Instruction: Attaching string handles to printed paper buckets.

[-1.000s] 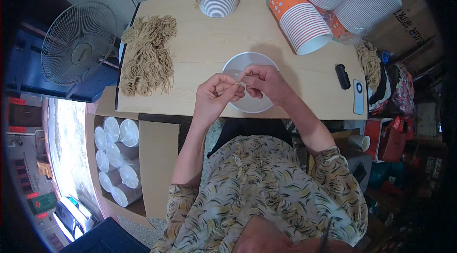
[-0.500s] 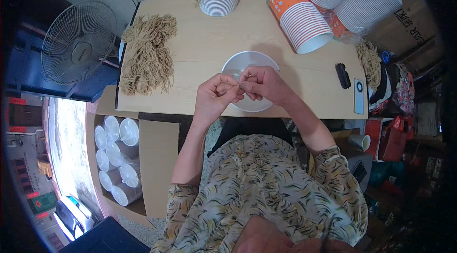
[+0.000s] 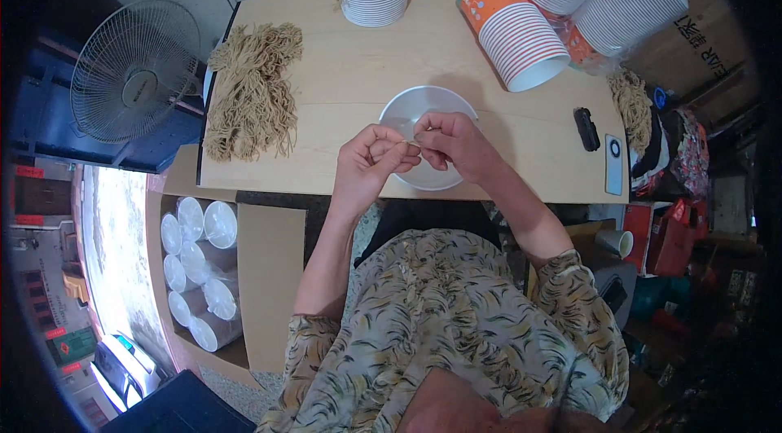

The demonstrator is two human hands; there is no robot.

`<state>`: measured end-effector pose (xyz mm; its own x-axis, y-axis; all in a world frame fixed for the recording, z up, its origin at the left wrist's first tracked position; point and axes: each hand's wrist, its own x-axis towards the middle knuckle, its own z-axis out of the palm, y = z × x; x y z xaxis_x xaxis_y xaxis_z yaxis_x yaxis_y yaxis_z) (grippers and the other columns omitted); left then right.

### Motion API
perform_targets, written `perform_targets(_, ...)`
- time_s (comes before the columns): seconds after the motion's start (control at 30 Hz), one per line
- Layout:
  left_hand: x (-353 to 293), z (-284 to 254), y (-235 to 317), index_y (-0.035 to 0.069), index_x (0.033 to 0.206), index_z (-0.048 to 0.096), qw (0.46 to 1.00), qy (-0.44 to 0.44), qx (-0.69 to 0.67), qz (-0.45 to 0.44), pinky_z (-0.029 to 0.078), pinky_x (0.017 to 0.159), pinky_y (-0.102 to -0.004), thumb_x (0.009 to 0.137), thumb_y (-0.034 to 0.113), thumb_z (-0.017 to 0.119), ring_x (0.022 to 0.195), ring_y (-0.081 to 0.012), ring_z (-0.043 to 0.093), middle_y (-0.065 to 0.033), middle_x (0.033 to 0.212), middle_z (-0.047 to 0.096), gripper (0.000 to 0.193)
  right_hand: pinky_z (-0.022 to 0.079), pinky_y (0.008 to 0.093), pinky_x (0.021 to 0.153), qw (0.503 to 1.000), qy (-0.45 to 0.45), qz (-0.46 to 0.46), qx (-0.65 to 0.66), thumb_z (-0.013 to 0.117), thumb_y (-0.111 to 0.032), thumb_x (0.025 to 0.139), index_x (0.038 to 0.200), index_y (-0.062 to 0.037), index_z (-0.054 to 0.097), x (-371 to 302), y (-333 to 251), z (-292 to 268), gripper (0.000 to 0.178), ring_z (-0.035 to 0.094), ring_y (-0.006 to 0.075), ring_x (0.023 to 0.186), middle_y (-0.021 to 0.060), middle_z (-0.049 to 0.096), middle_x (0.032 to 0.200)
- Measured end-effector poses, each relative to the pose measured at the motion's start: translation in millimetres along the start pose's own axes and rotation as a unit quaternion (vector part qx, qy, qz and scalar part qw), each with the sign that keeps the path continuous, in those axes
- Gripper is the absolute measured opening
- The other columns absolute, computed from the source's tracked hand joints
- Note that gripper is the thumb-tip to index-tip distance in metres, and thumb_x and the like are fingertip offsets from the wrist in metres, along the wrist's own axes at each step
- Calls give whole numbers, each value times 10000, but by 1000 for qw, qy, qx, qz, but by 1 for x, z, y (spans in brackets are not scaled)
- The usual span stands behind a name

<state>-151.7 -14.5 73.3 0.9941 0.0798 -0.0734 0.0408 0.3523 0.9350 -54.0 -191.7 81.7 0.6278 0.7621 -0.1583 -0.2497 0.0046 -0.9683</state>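
Left of white bowl (image 3: 430, 97), well apart: tan cord bundle (image 3: 257, 99). Across bowl's near-left part, we see left hand (image 3: 371, 160) pinching; slim pale piece (image 3: 412, 142), perhaps cord, bridging fingertips, long axis roughly sideways; right hand (image 3: 452, 144) pinching its other end. Both equally near.

left forearm (image 3: 327, 258) and right forearm (image 3: 528, 217) are slanting inward. left hand (image 3: 375, 161) is pinching thumb against forefinger, other fingers curling; right hand (image 3: 454, 145) is pinching likewise, its back facing up, fingertips nearly meeting.
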Motion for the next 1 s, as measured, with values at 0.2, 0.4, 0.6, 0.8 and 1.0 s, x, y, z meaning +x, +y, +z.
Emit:
perform_targets(0.2, 1, 0, 1, -14, 1054, 604, 1000, -1, 10, -5, 600, 765, -292, 976, 30, 610, 851, -191, 730, -147, 945, 738, 90, 352, 209, 459, 998, 5, 40, 41, 577, -199, 984, 963, -42, 609, 0, -3, -3, 162, 464, 52, 513, -10, 529, 637)
perform_targets(0.4, 2, -1, 0, -14, 1051, 611, 1000, -3, 16, -13, 600, 752, -284, 969, 26, 619, 833, -183, 730, -133, 926, 736, 92, 366, 212, 449, 1000, -7, 15, 9, 639, -176, 969, 973, -24, 640, 3, 1, -3, 152, 471, 42, 521, -2, 577, 672)
perform_targets(0.6, 2, 0, 0, -14, 1040, 611, 1000, -4, 27, -14, 601, 748, -278, 967, 25, 622, 828, -179, 730, -125, 913, 734, 83, 369, 213, 451, 1000, -12, -8, 13, 632, -119, 951, 937, -26, 630, 4, 7, -7, 94, 477, 49, 523, -5, 564, 660)
perform_targets(0.8, 0, 0, -2, -9, 1042, 602, 1000, -1, 5, -9, 600, 764, -284, 976, 31, 613, 845, -189, 730, -139, 940, 736, 78, 357, 201, 460, 999, 1, 37, 38, 622, -201, 962, 930, -44, 592, 1, 4, -5, 163, 469, 54, 510, -10, 539, 649)
perform_targets(1.0, 1, -3, -1, -10, 1045, 603, 1000, 0, 9, -18, 600, 777, -292, 976, 37, 616, 847, -194, 731, -146, 951, 737, 85, 349, 203, 454, 997, 10, 51, 59, 610, -203, 967, 953, -44, 619, 1, 2, -6, 160, 464, 54, 501, -9, 541, 644)
